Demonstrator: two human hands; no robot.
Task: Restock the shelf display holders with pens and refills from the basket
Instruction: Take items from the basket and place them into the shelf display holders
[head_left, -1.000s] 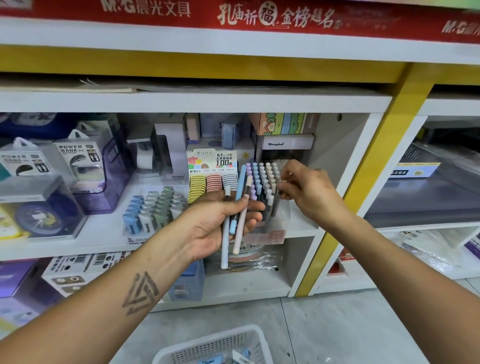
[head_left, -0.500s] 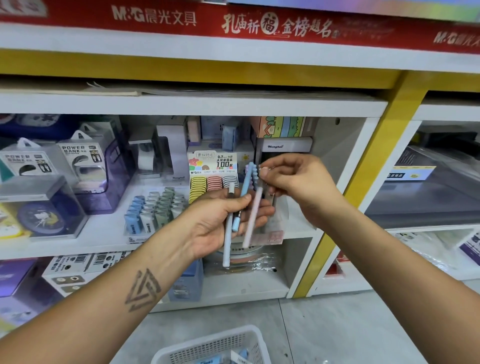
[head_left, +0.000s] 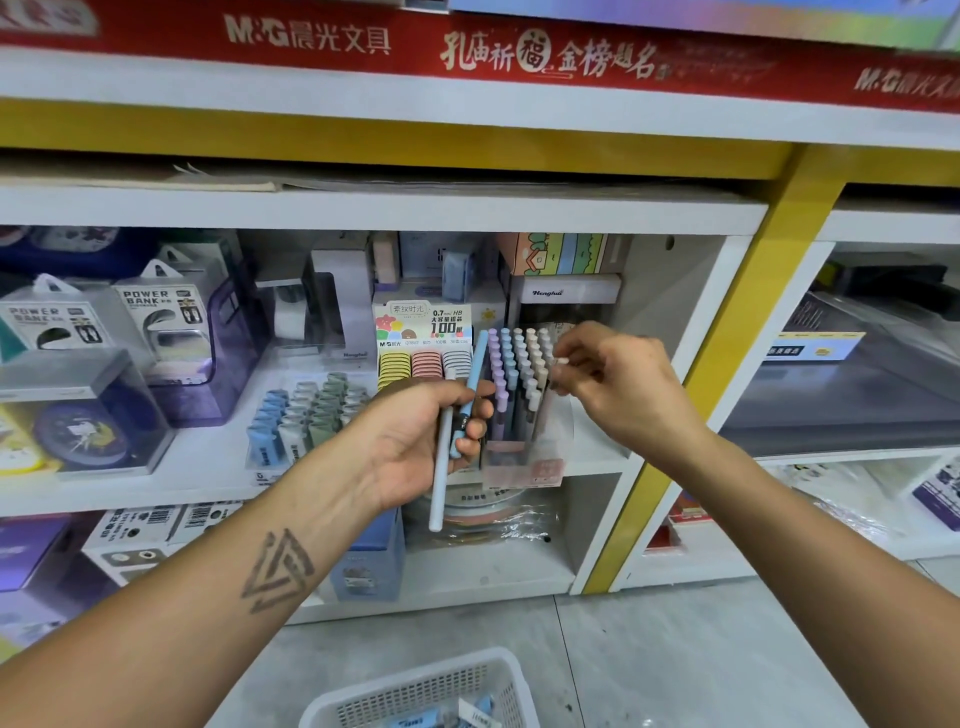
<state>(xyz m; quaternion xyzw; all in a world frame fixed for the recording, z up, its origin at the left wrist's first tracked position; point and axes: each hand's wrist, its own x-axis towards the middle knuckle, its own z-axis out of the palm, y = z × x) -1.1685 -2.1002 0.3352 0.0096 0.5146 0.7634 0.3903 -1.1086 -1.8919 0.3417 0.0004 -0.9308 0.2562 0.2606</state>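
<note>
L hand (head_left: 415, 441) holds two pens: fingers curl round a blue pen (head_left: 470, 387) & a paler, longer pen (head_left: 440, 467), both near upright; the pale one sticks out well below the grip, the blue one rises above it. R hand (head_left: 618, 387) is up just right of the L grip, thumb & fingertips pinching the top of a pale pen (head_left: 560, 361) at the right edge of the pen holder (head_left: 524, 457). Can't tell if that pen is already seated in its slot.

Holder sits on the shelf (head_left: 197, 483) right behind & between both grips, packed w/ rows of pastel caps – purple, blue, cream. Just left of it, behind the L grip: lead refill display (head_left: 423, 338) w/ yellow, pink & grey cases. Further left, small eraser-like packs (head_left: 306, 415) in rows, then power bank boxes (head_left: 156, 322).

White basket (head_left: 363, 696) is on the floor, below both grips, at the bottom edge; blue-white items inside, only partly in view.
</note>
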